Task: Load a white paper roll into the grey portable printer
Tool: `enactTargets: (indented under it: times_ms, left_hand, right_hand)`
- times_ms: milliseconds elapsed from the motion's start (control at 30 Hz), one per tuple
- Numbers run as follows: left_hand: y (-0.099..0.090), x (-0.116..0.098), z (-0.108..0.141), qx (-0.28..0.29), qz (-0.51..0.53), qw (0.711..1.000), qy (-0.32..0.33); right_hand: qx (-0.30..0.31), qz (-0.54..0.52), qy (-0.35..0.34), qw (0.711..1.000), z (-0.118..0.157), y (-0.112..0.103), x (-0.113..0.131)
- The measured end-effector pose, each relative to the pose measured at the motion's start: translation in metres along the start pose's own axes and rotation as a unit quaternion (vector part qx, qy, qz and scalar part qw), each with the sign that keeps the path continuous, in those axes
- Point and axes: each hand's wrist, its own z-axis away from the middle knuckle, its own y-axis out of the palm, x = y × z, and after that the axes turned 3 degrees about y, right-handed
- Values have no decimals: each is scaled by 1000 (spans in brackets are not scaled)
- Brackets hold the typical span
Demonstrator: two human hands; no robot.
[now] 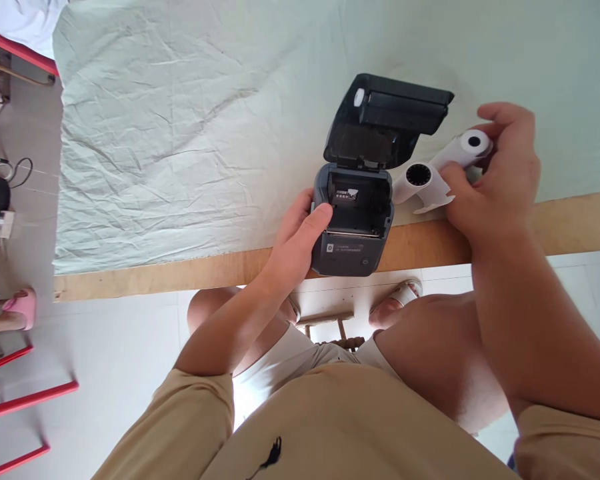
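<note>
My left hand [303,233] grips a dark portable label printer [350,257] by its left side, thumb over the rim. The printer's black lid [365,150] is swung up, and its roll bay [357,207] shows bare inside with a small sticker. Right of the printer, my right hand [505,173] is closed around a white paper roll [453,152] with a small dark core hole. Beside it lies a second white roll [405,189] with a wider black core and a loose paper flap, close to my thumb. My fingertips are partly hidden behind the rolls.
A pale green cloth [180,133] covers the table, with a wooden front edge [220,268] exposed. Red metal legs [30,400] and cables [10,170] are on the left. Another person's foot in a pink slipper [23,308] shows there. My knees are below the edge.
</note>
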Motion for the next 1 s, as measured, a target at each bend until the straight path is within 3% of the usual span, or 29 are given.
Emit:
enactTargets:
  times_ms: [267, 367, 467, 567, 633, 700, 800, 867, 1000]
  left_hand:
    - [-1, 1, 1, -5, -12, 1000, -21]
    - [-2, 2, 0, -3, -12, 1000, -6]
    - [-1, 3, -1, -5, -12, 1000, -4]
    - [0, 3, -2, -19, -19, 1000, -2]
    - [0, 3, -2, -24, -26, 999, 5]
    - [-1, 3, -2, -21, -33, 999, 15]
    - [-2, 3, -1, -20, -43, 998, 30]
    - [-2, 2, -1, -22, -51, 998, 35]
    - [-1, -1, 0, -30, -64, 997, 30]
  right_hand:
    - [-7, 14, -20, 1000, -4, -4, 3]
    - [-64, -24, -34, 997, -3, 1, 6]
    - [-181, -137, -111, 968, -5, -1, 14]
    - [-213, -205, -221, 929, -2, -11, 38]
    - [-189, -174, -263, 930, 7, -17, 64]
    - [-203, -145, -307, 918, 18, -20, 94]
    - [-74, -91, -273, 955, 32, -18, 126]
    - [-30, -77, -256, 963, 35, -13, 134]
    - [-11, -74, -271, 960, 31, -6, 130]
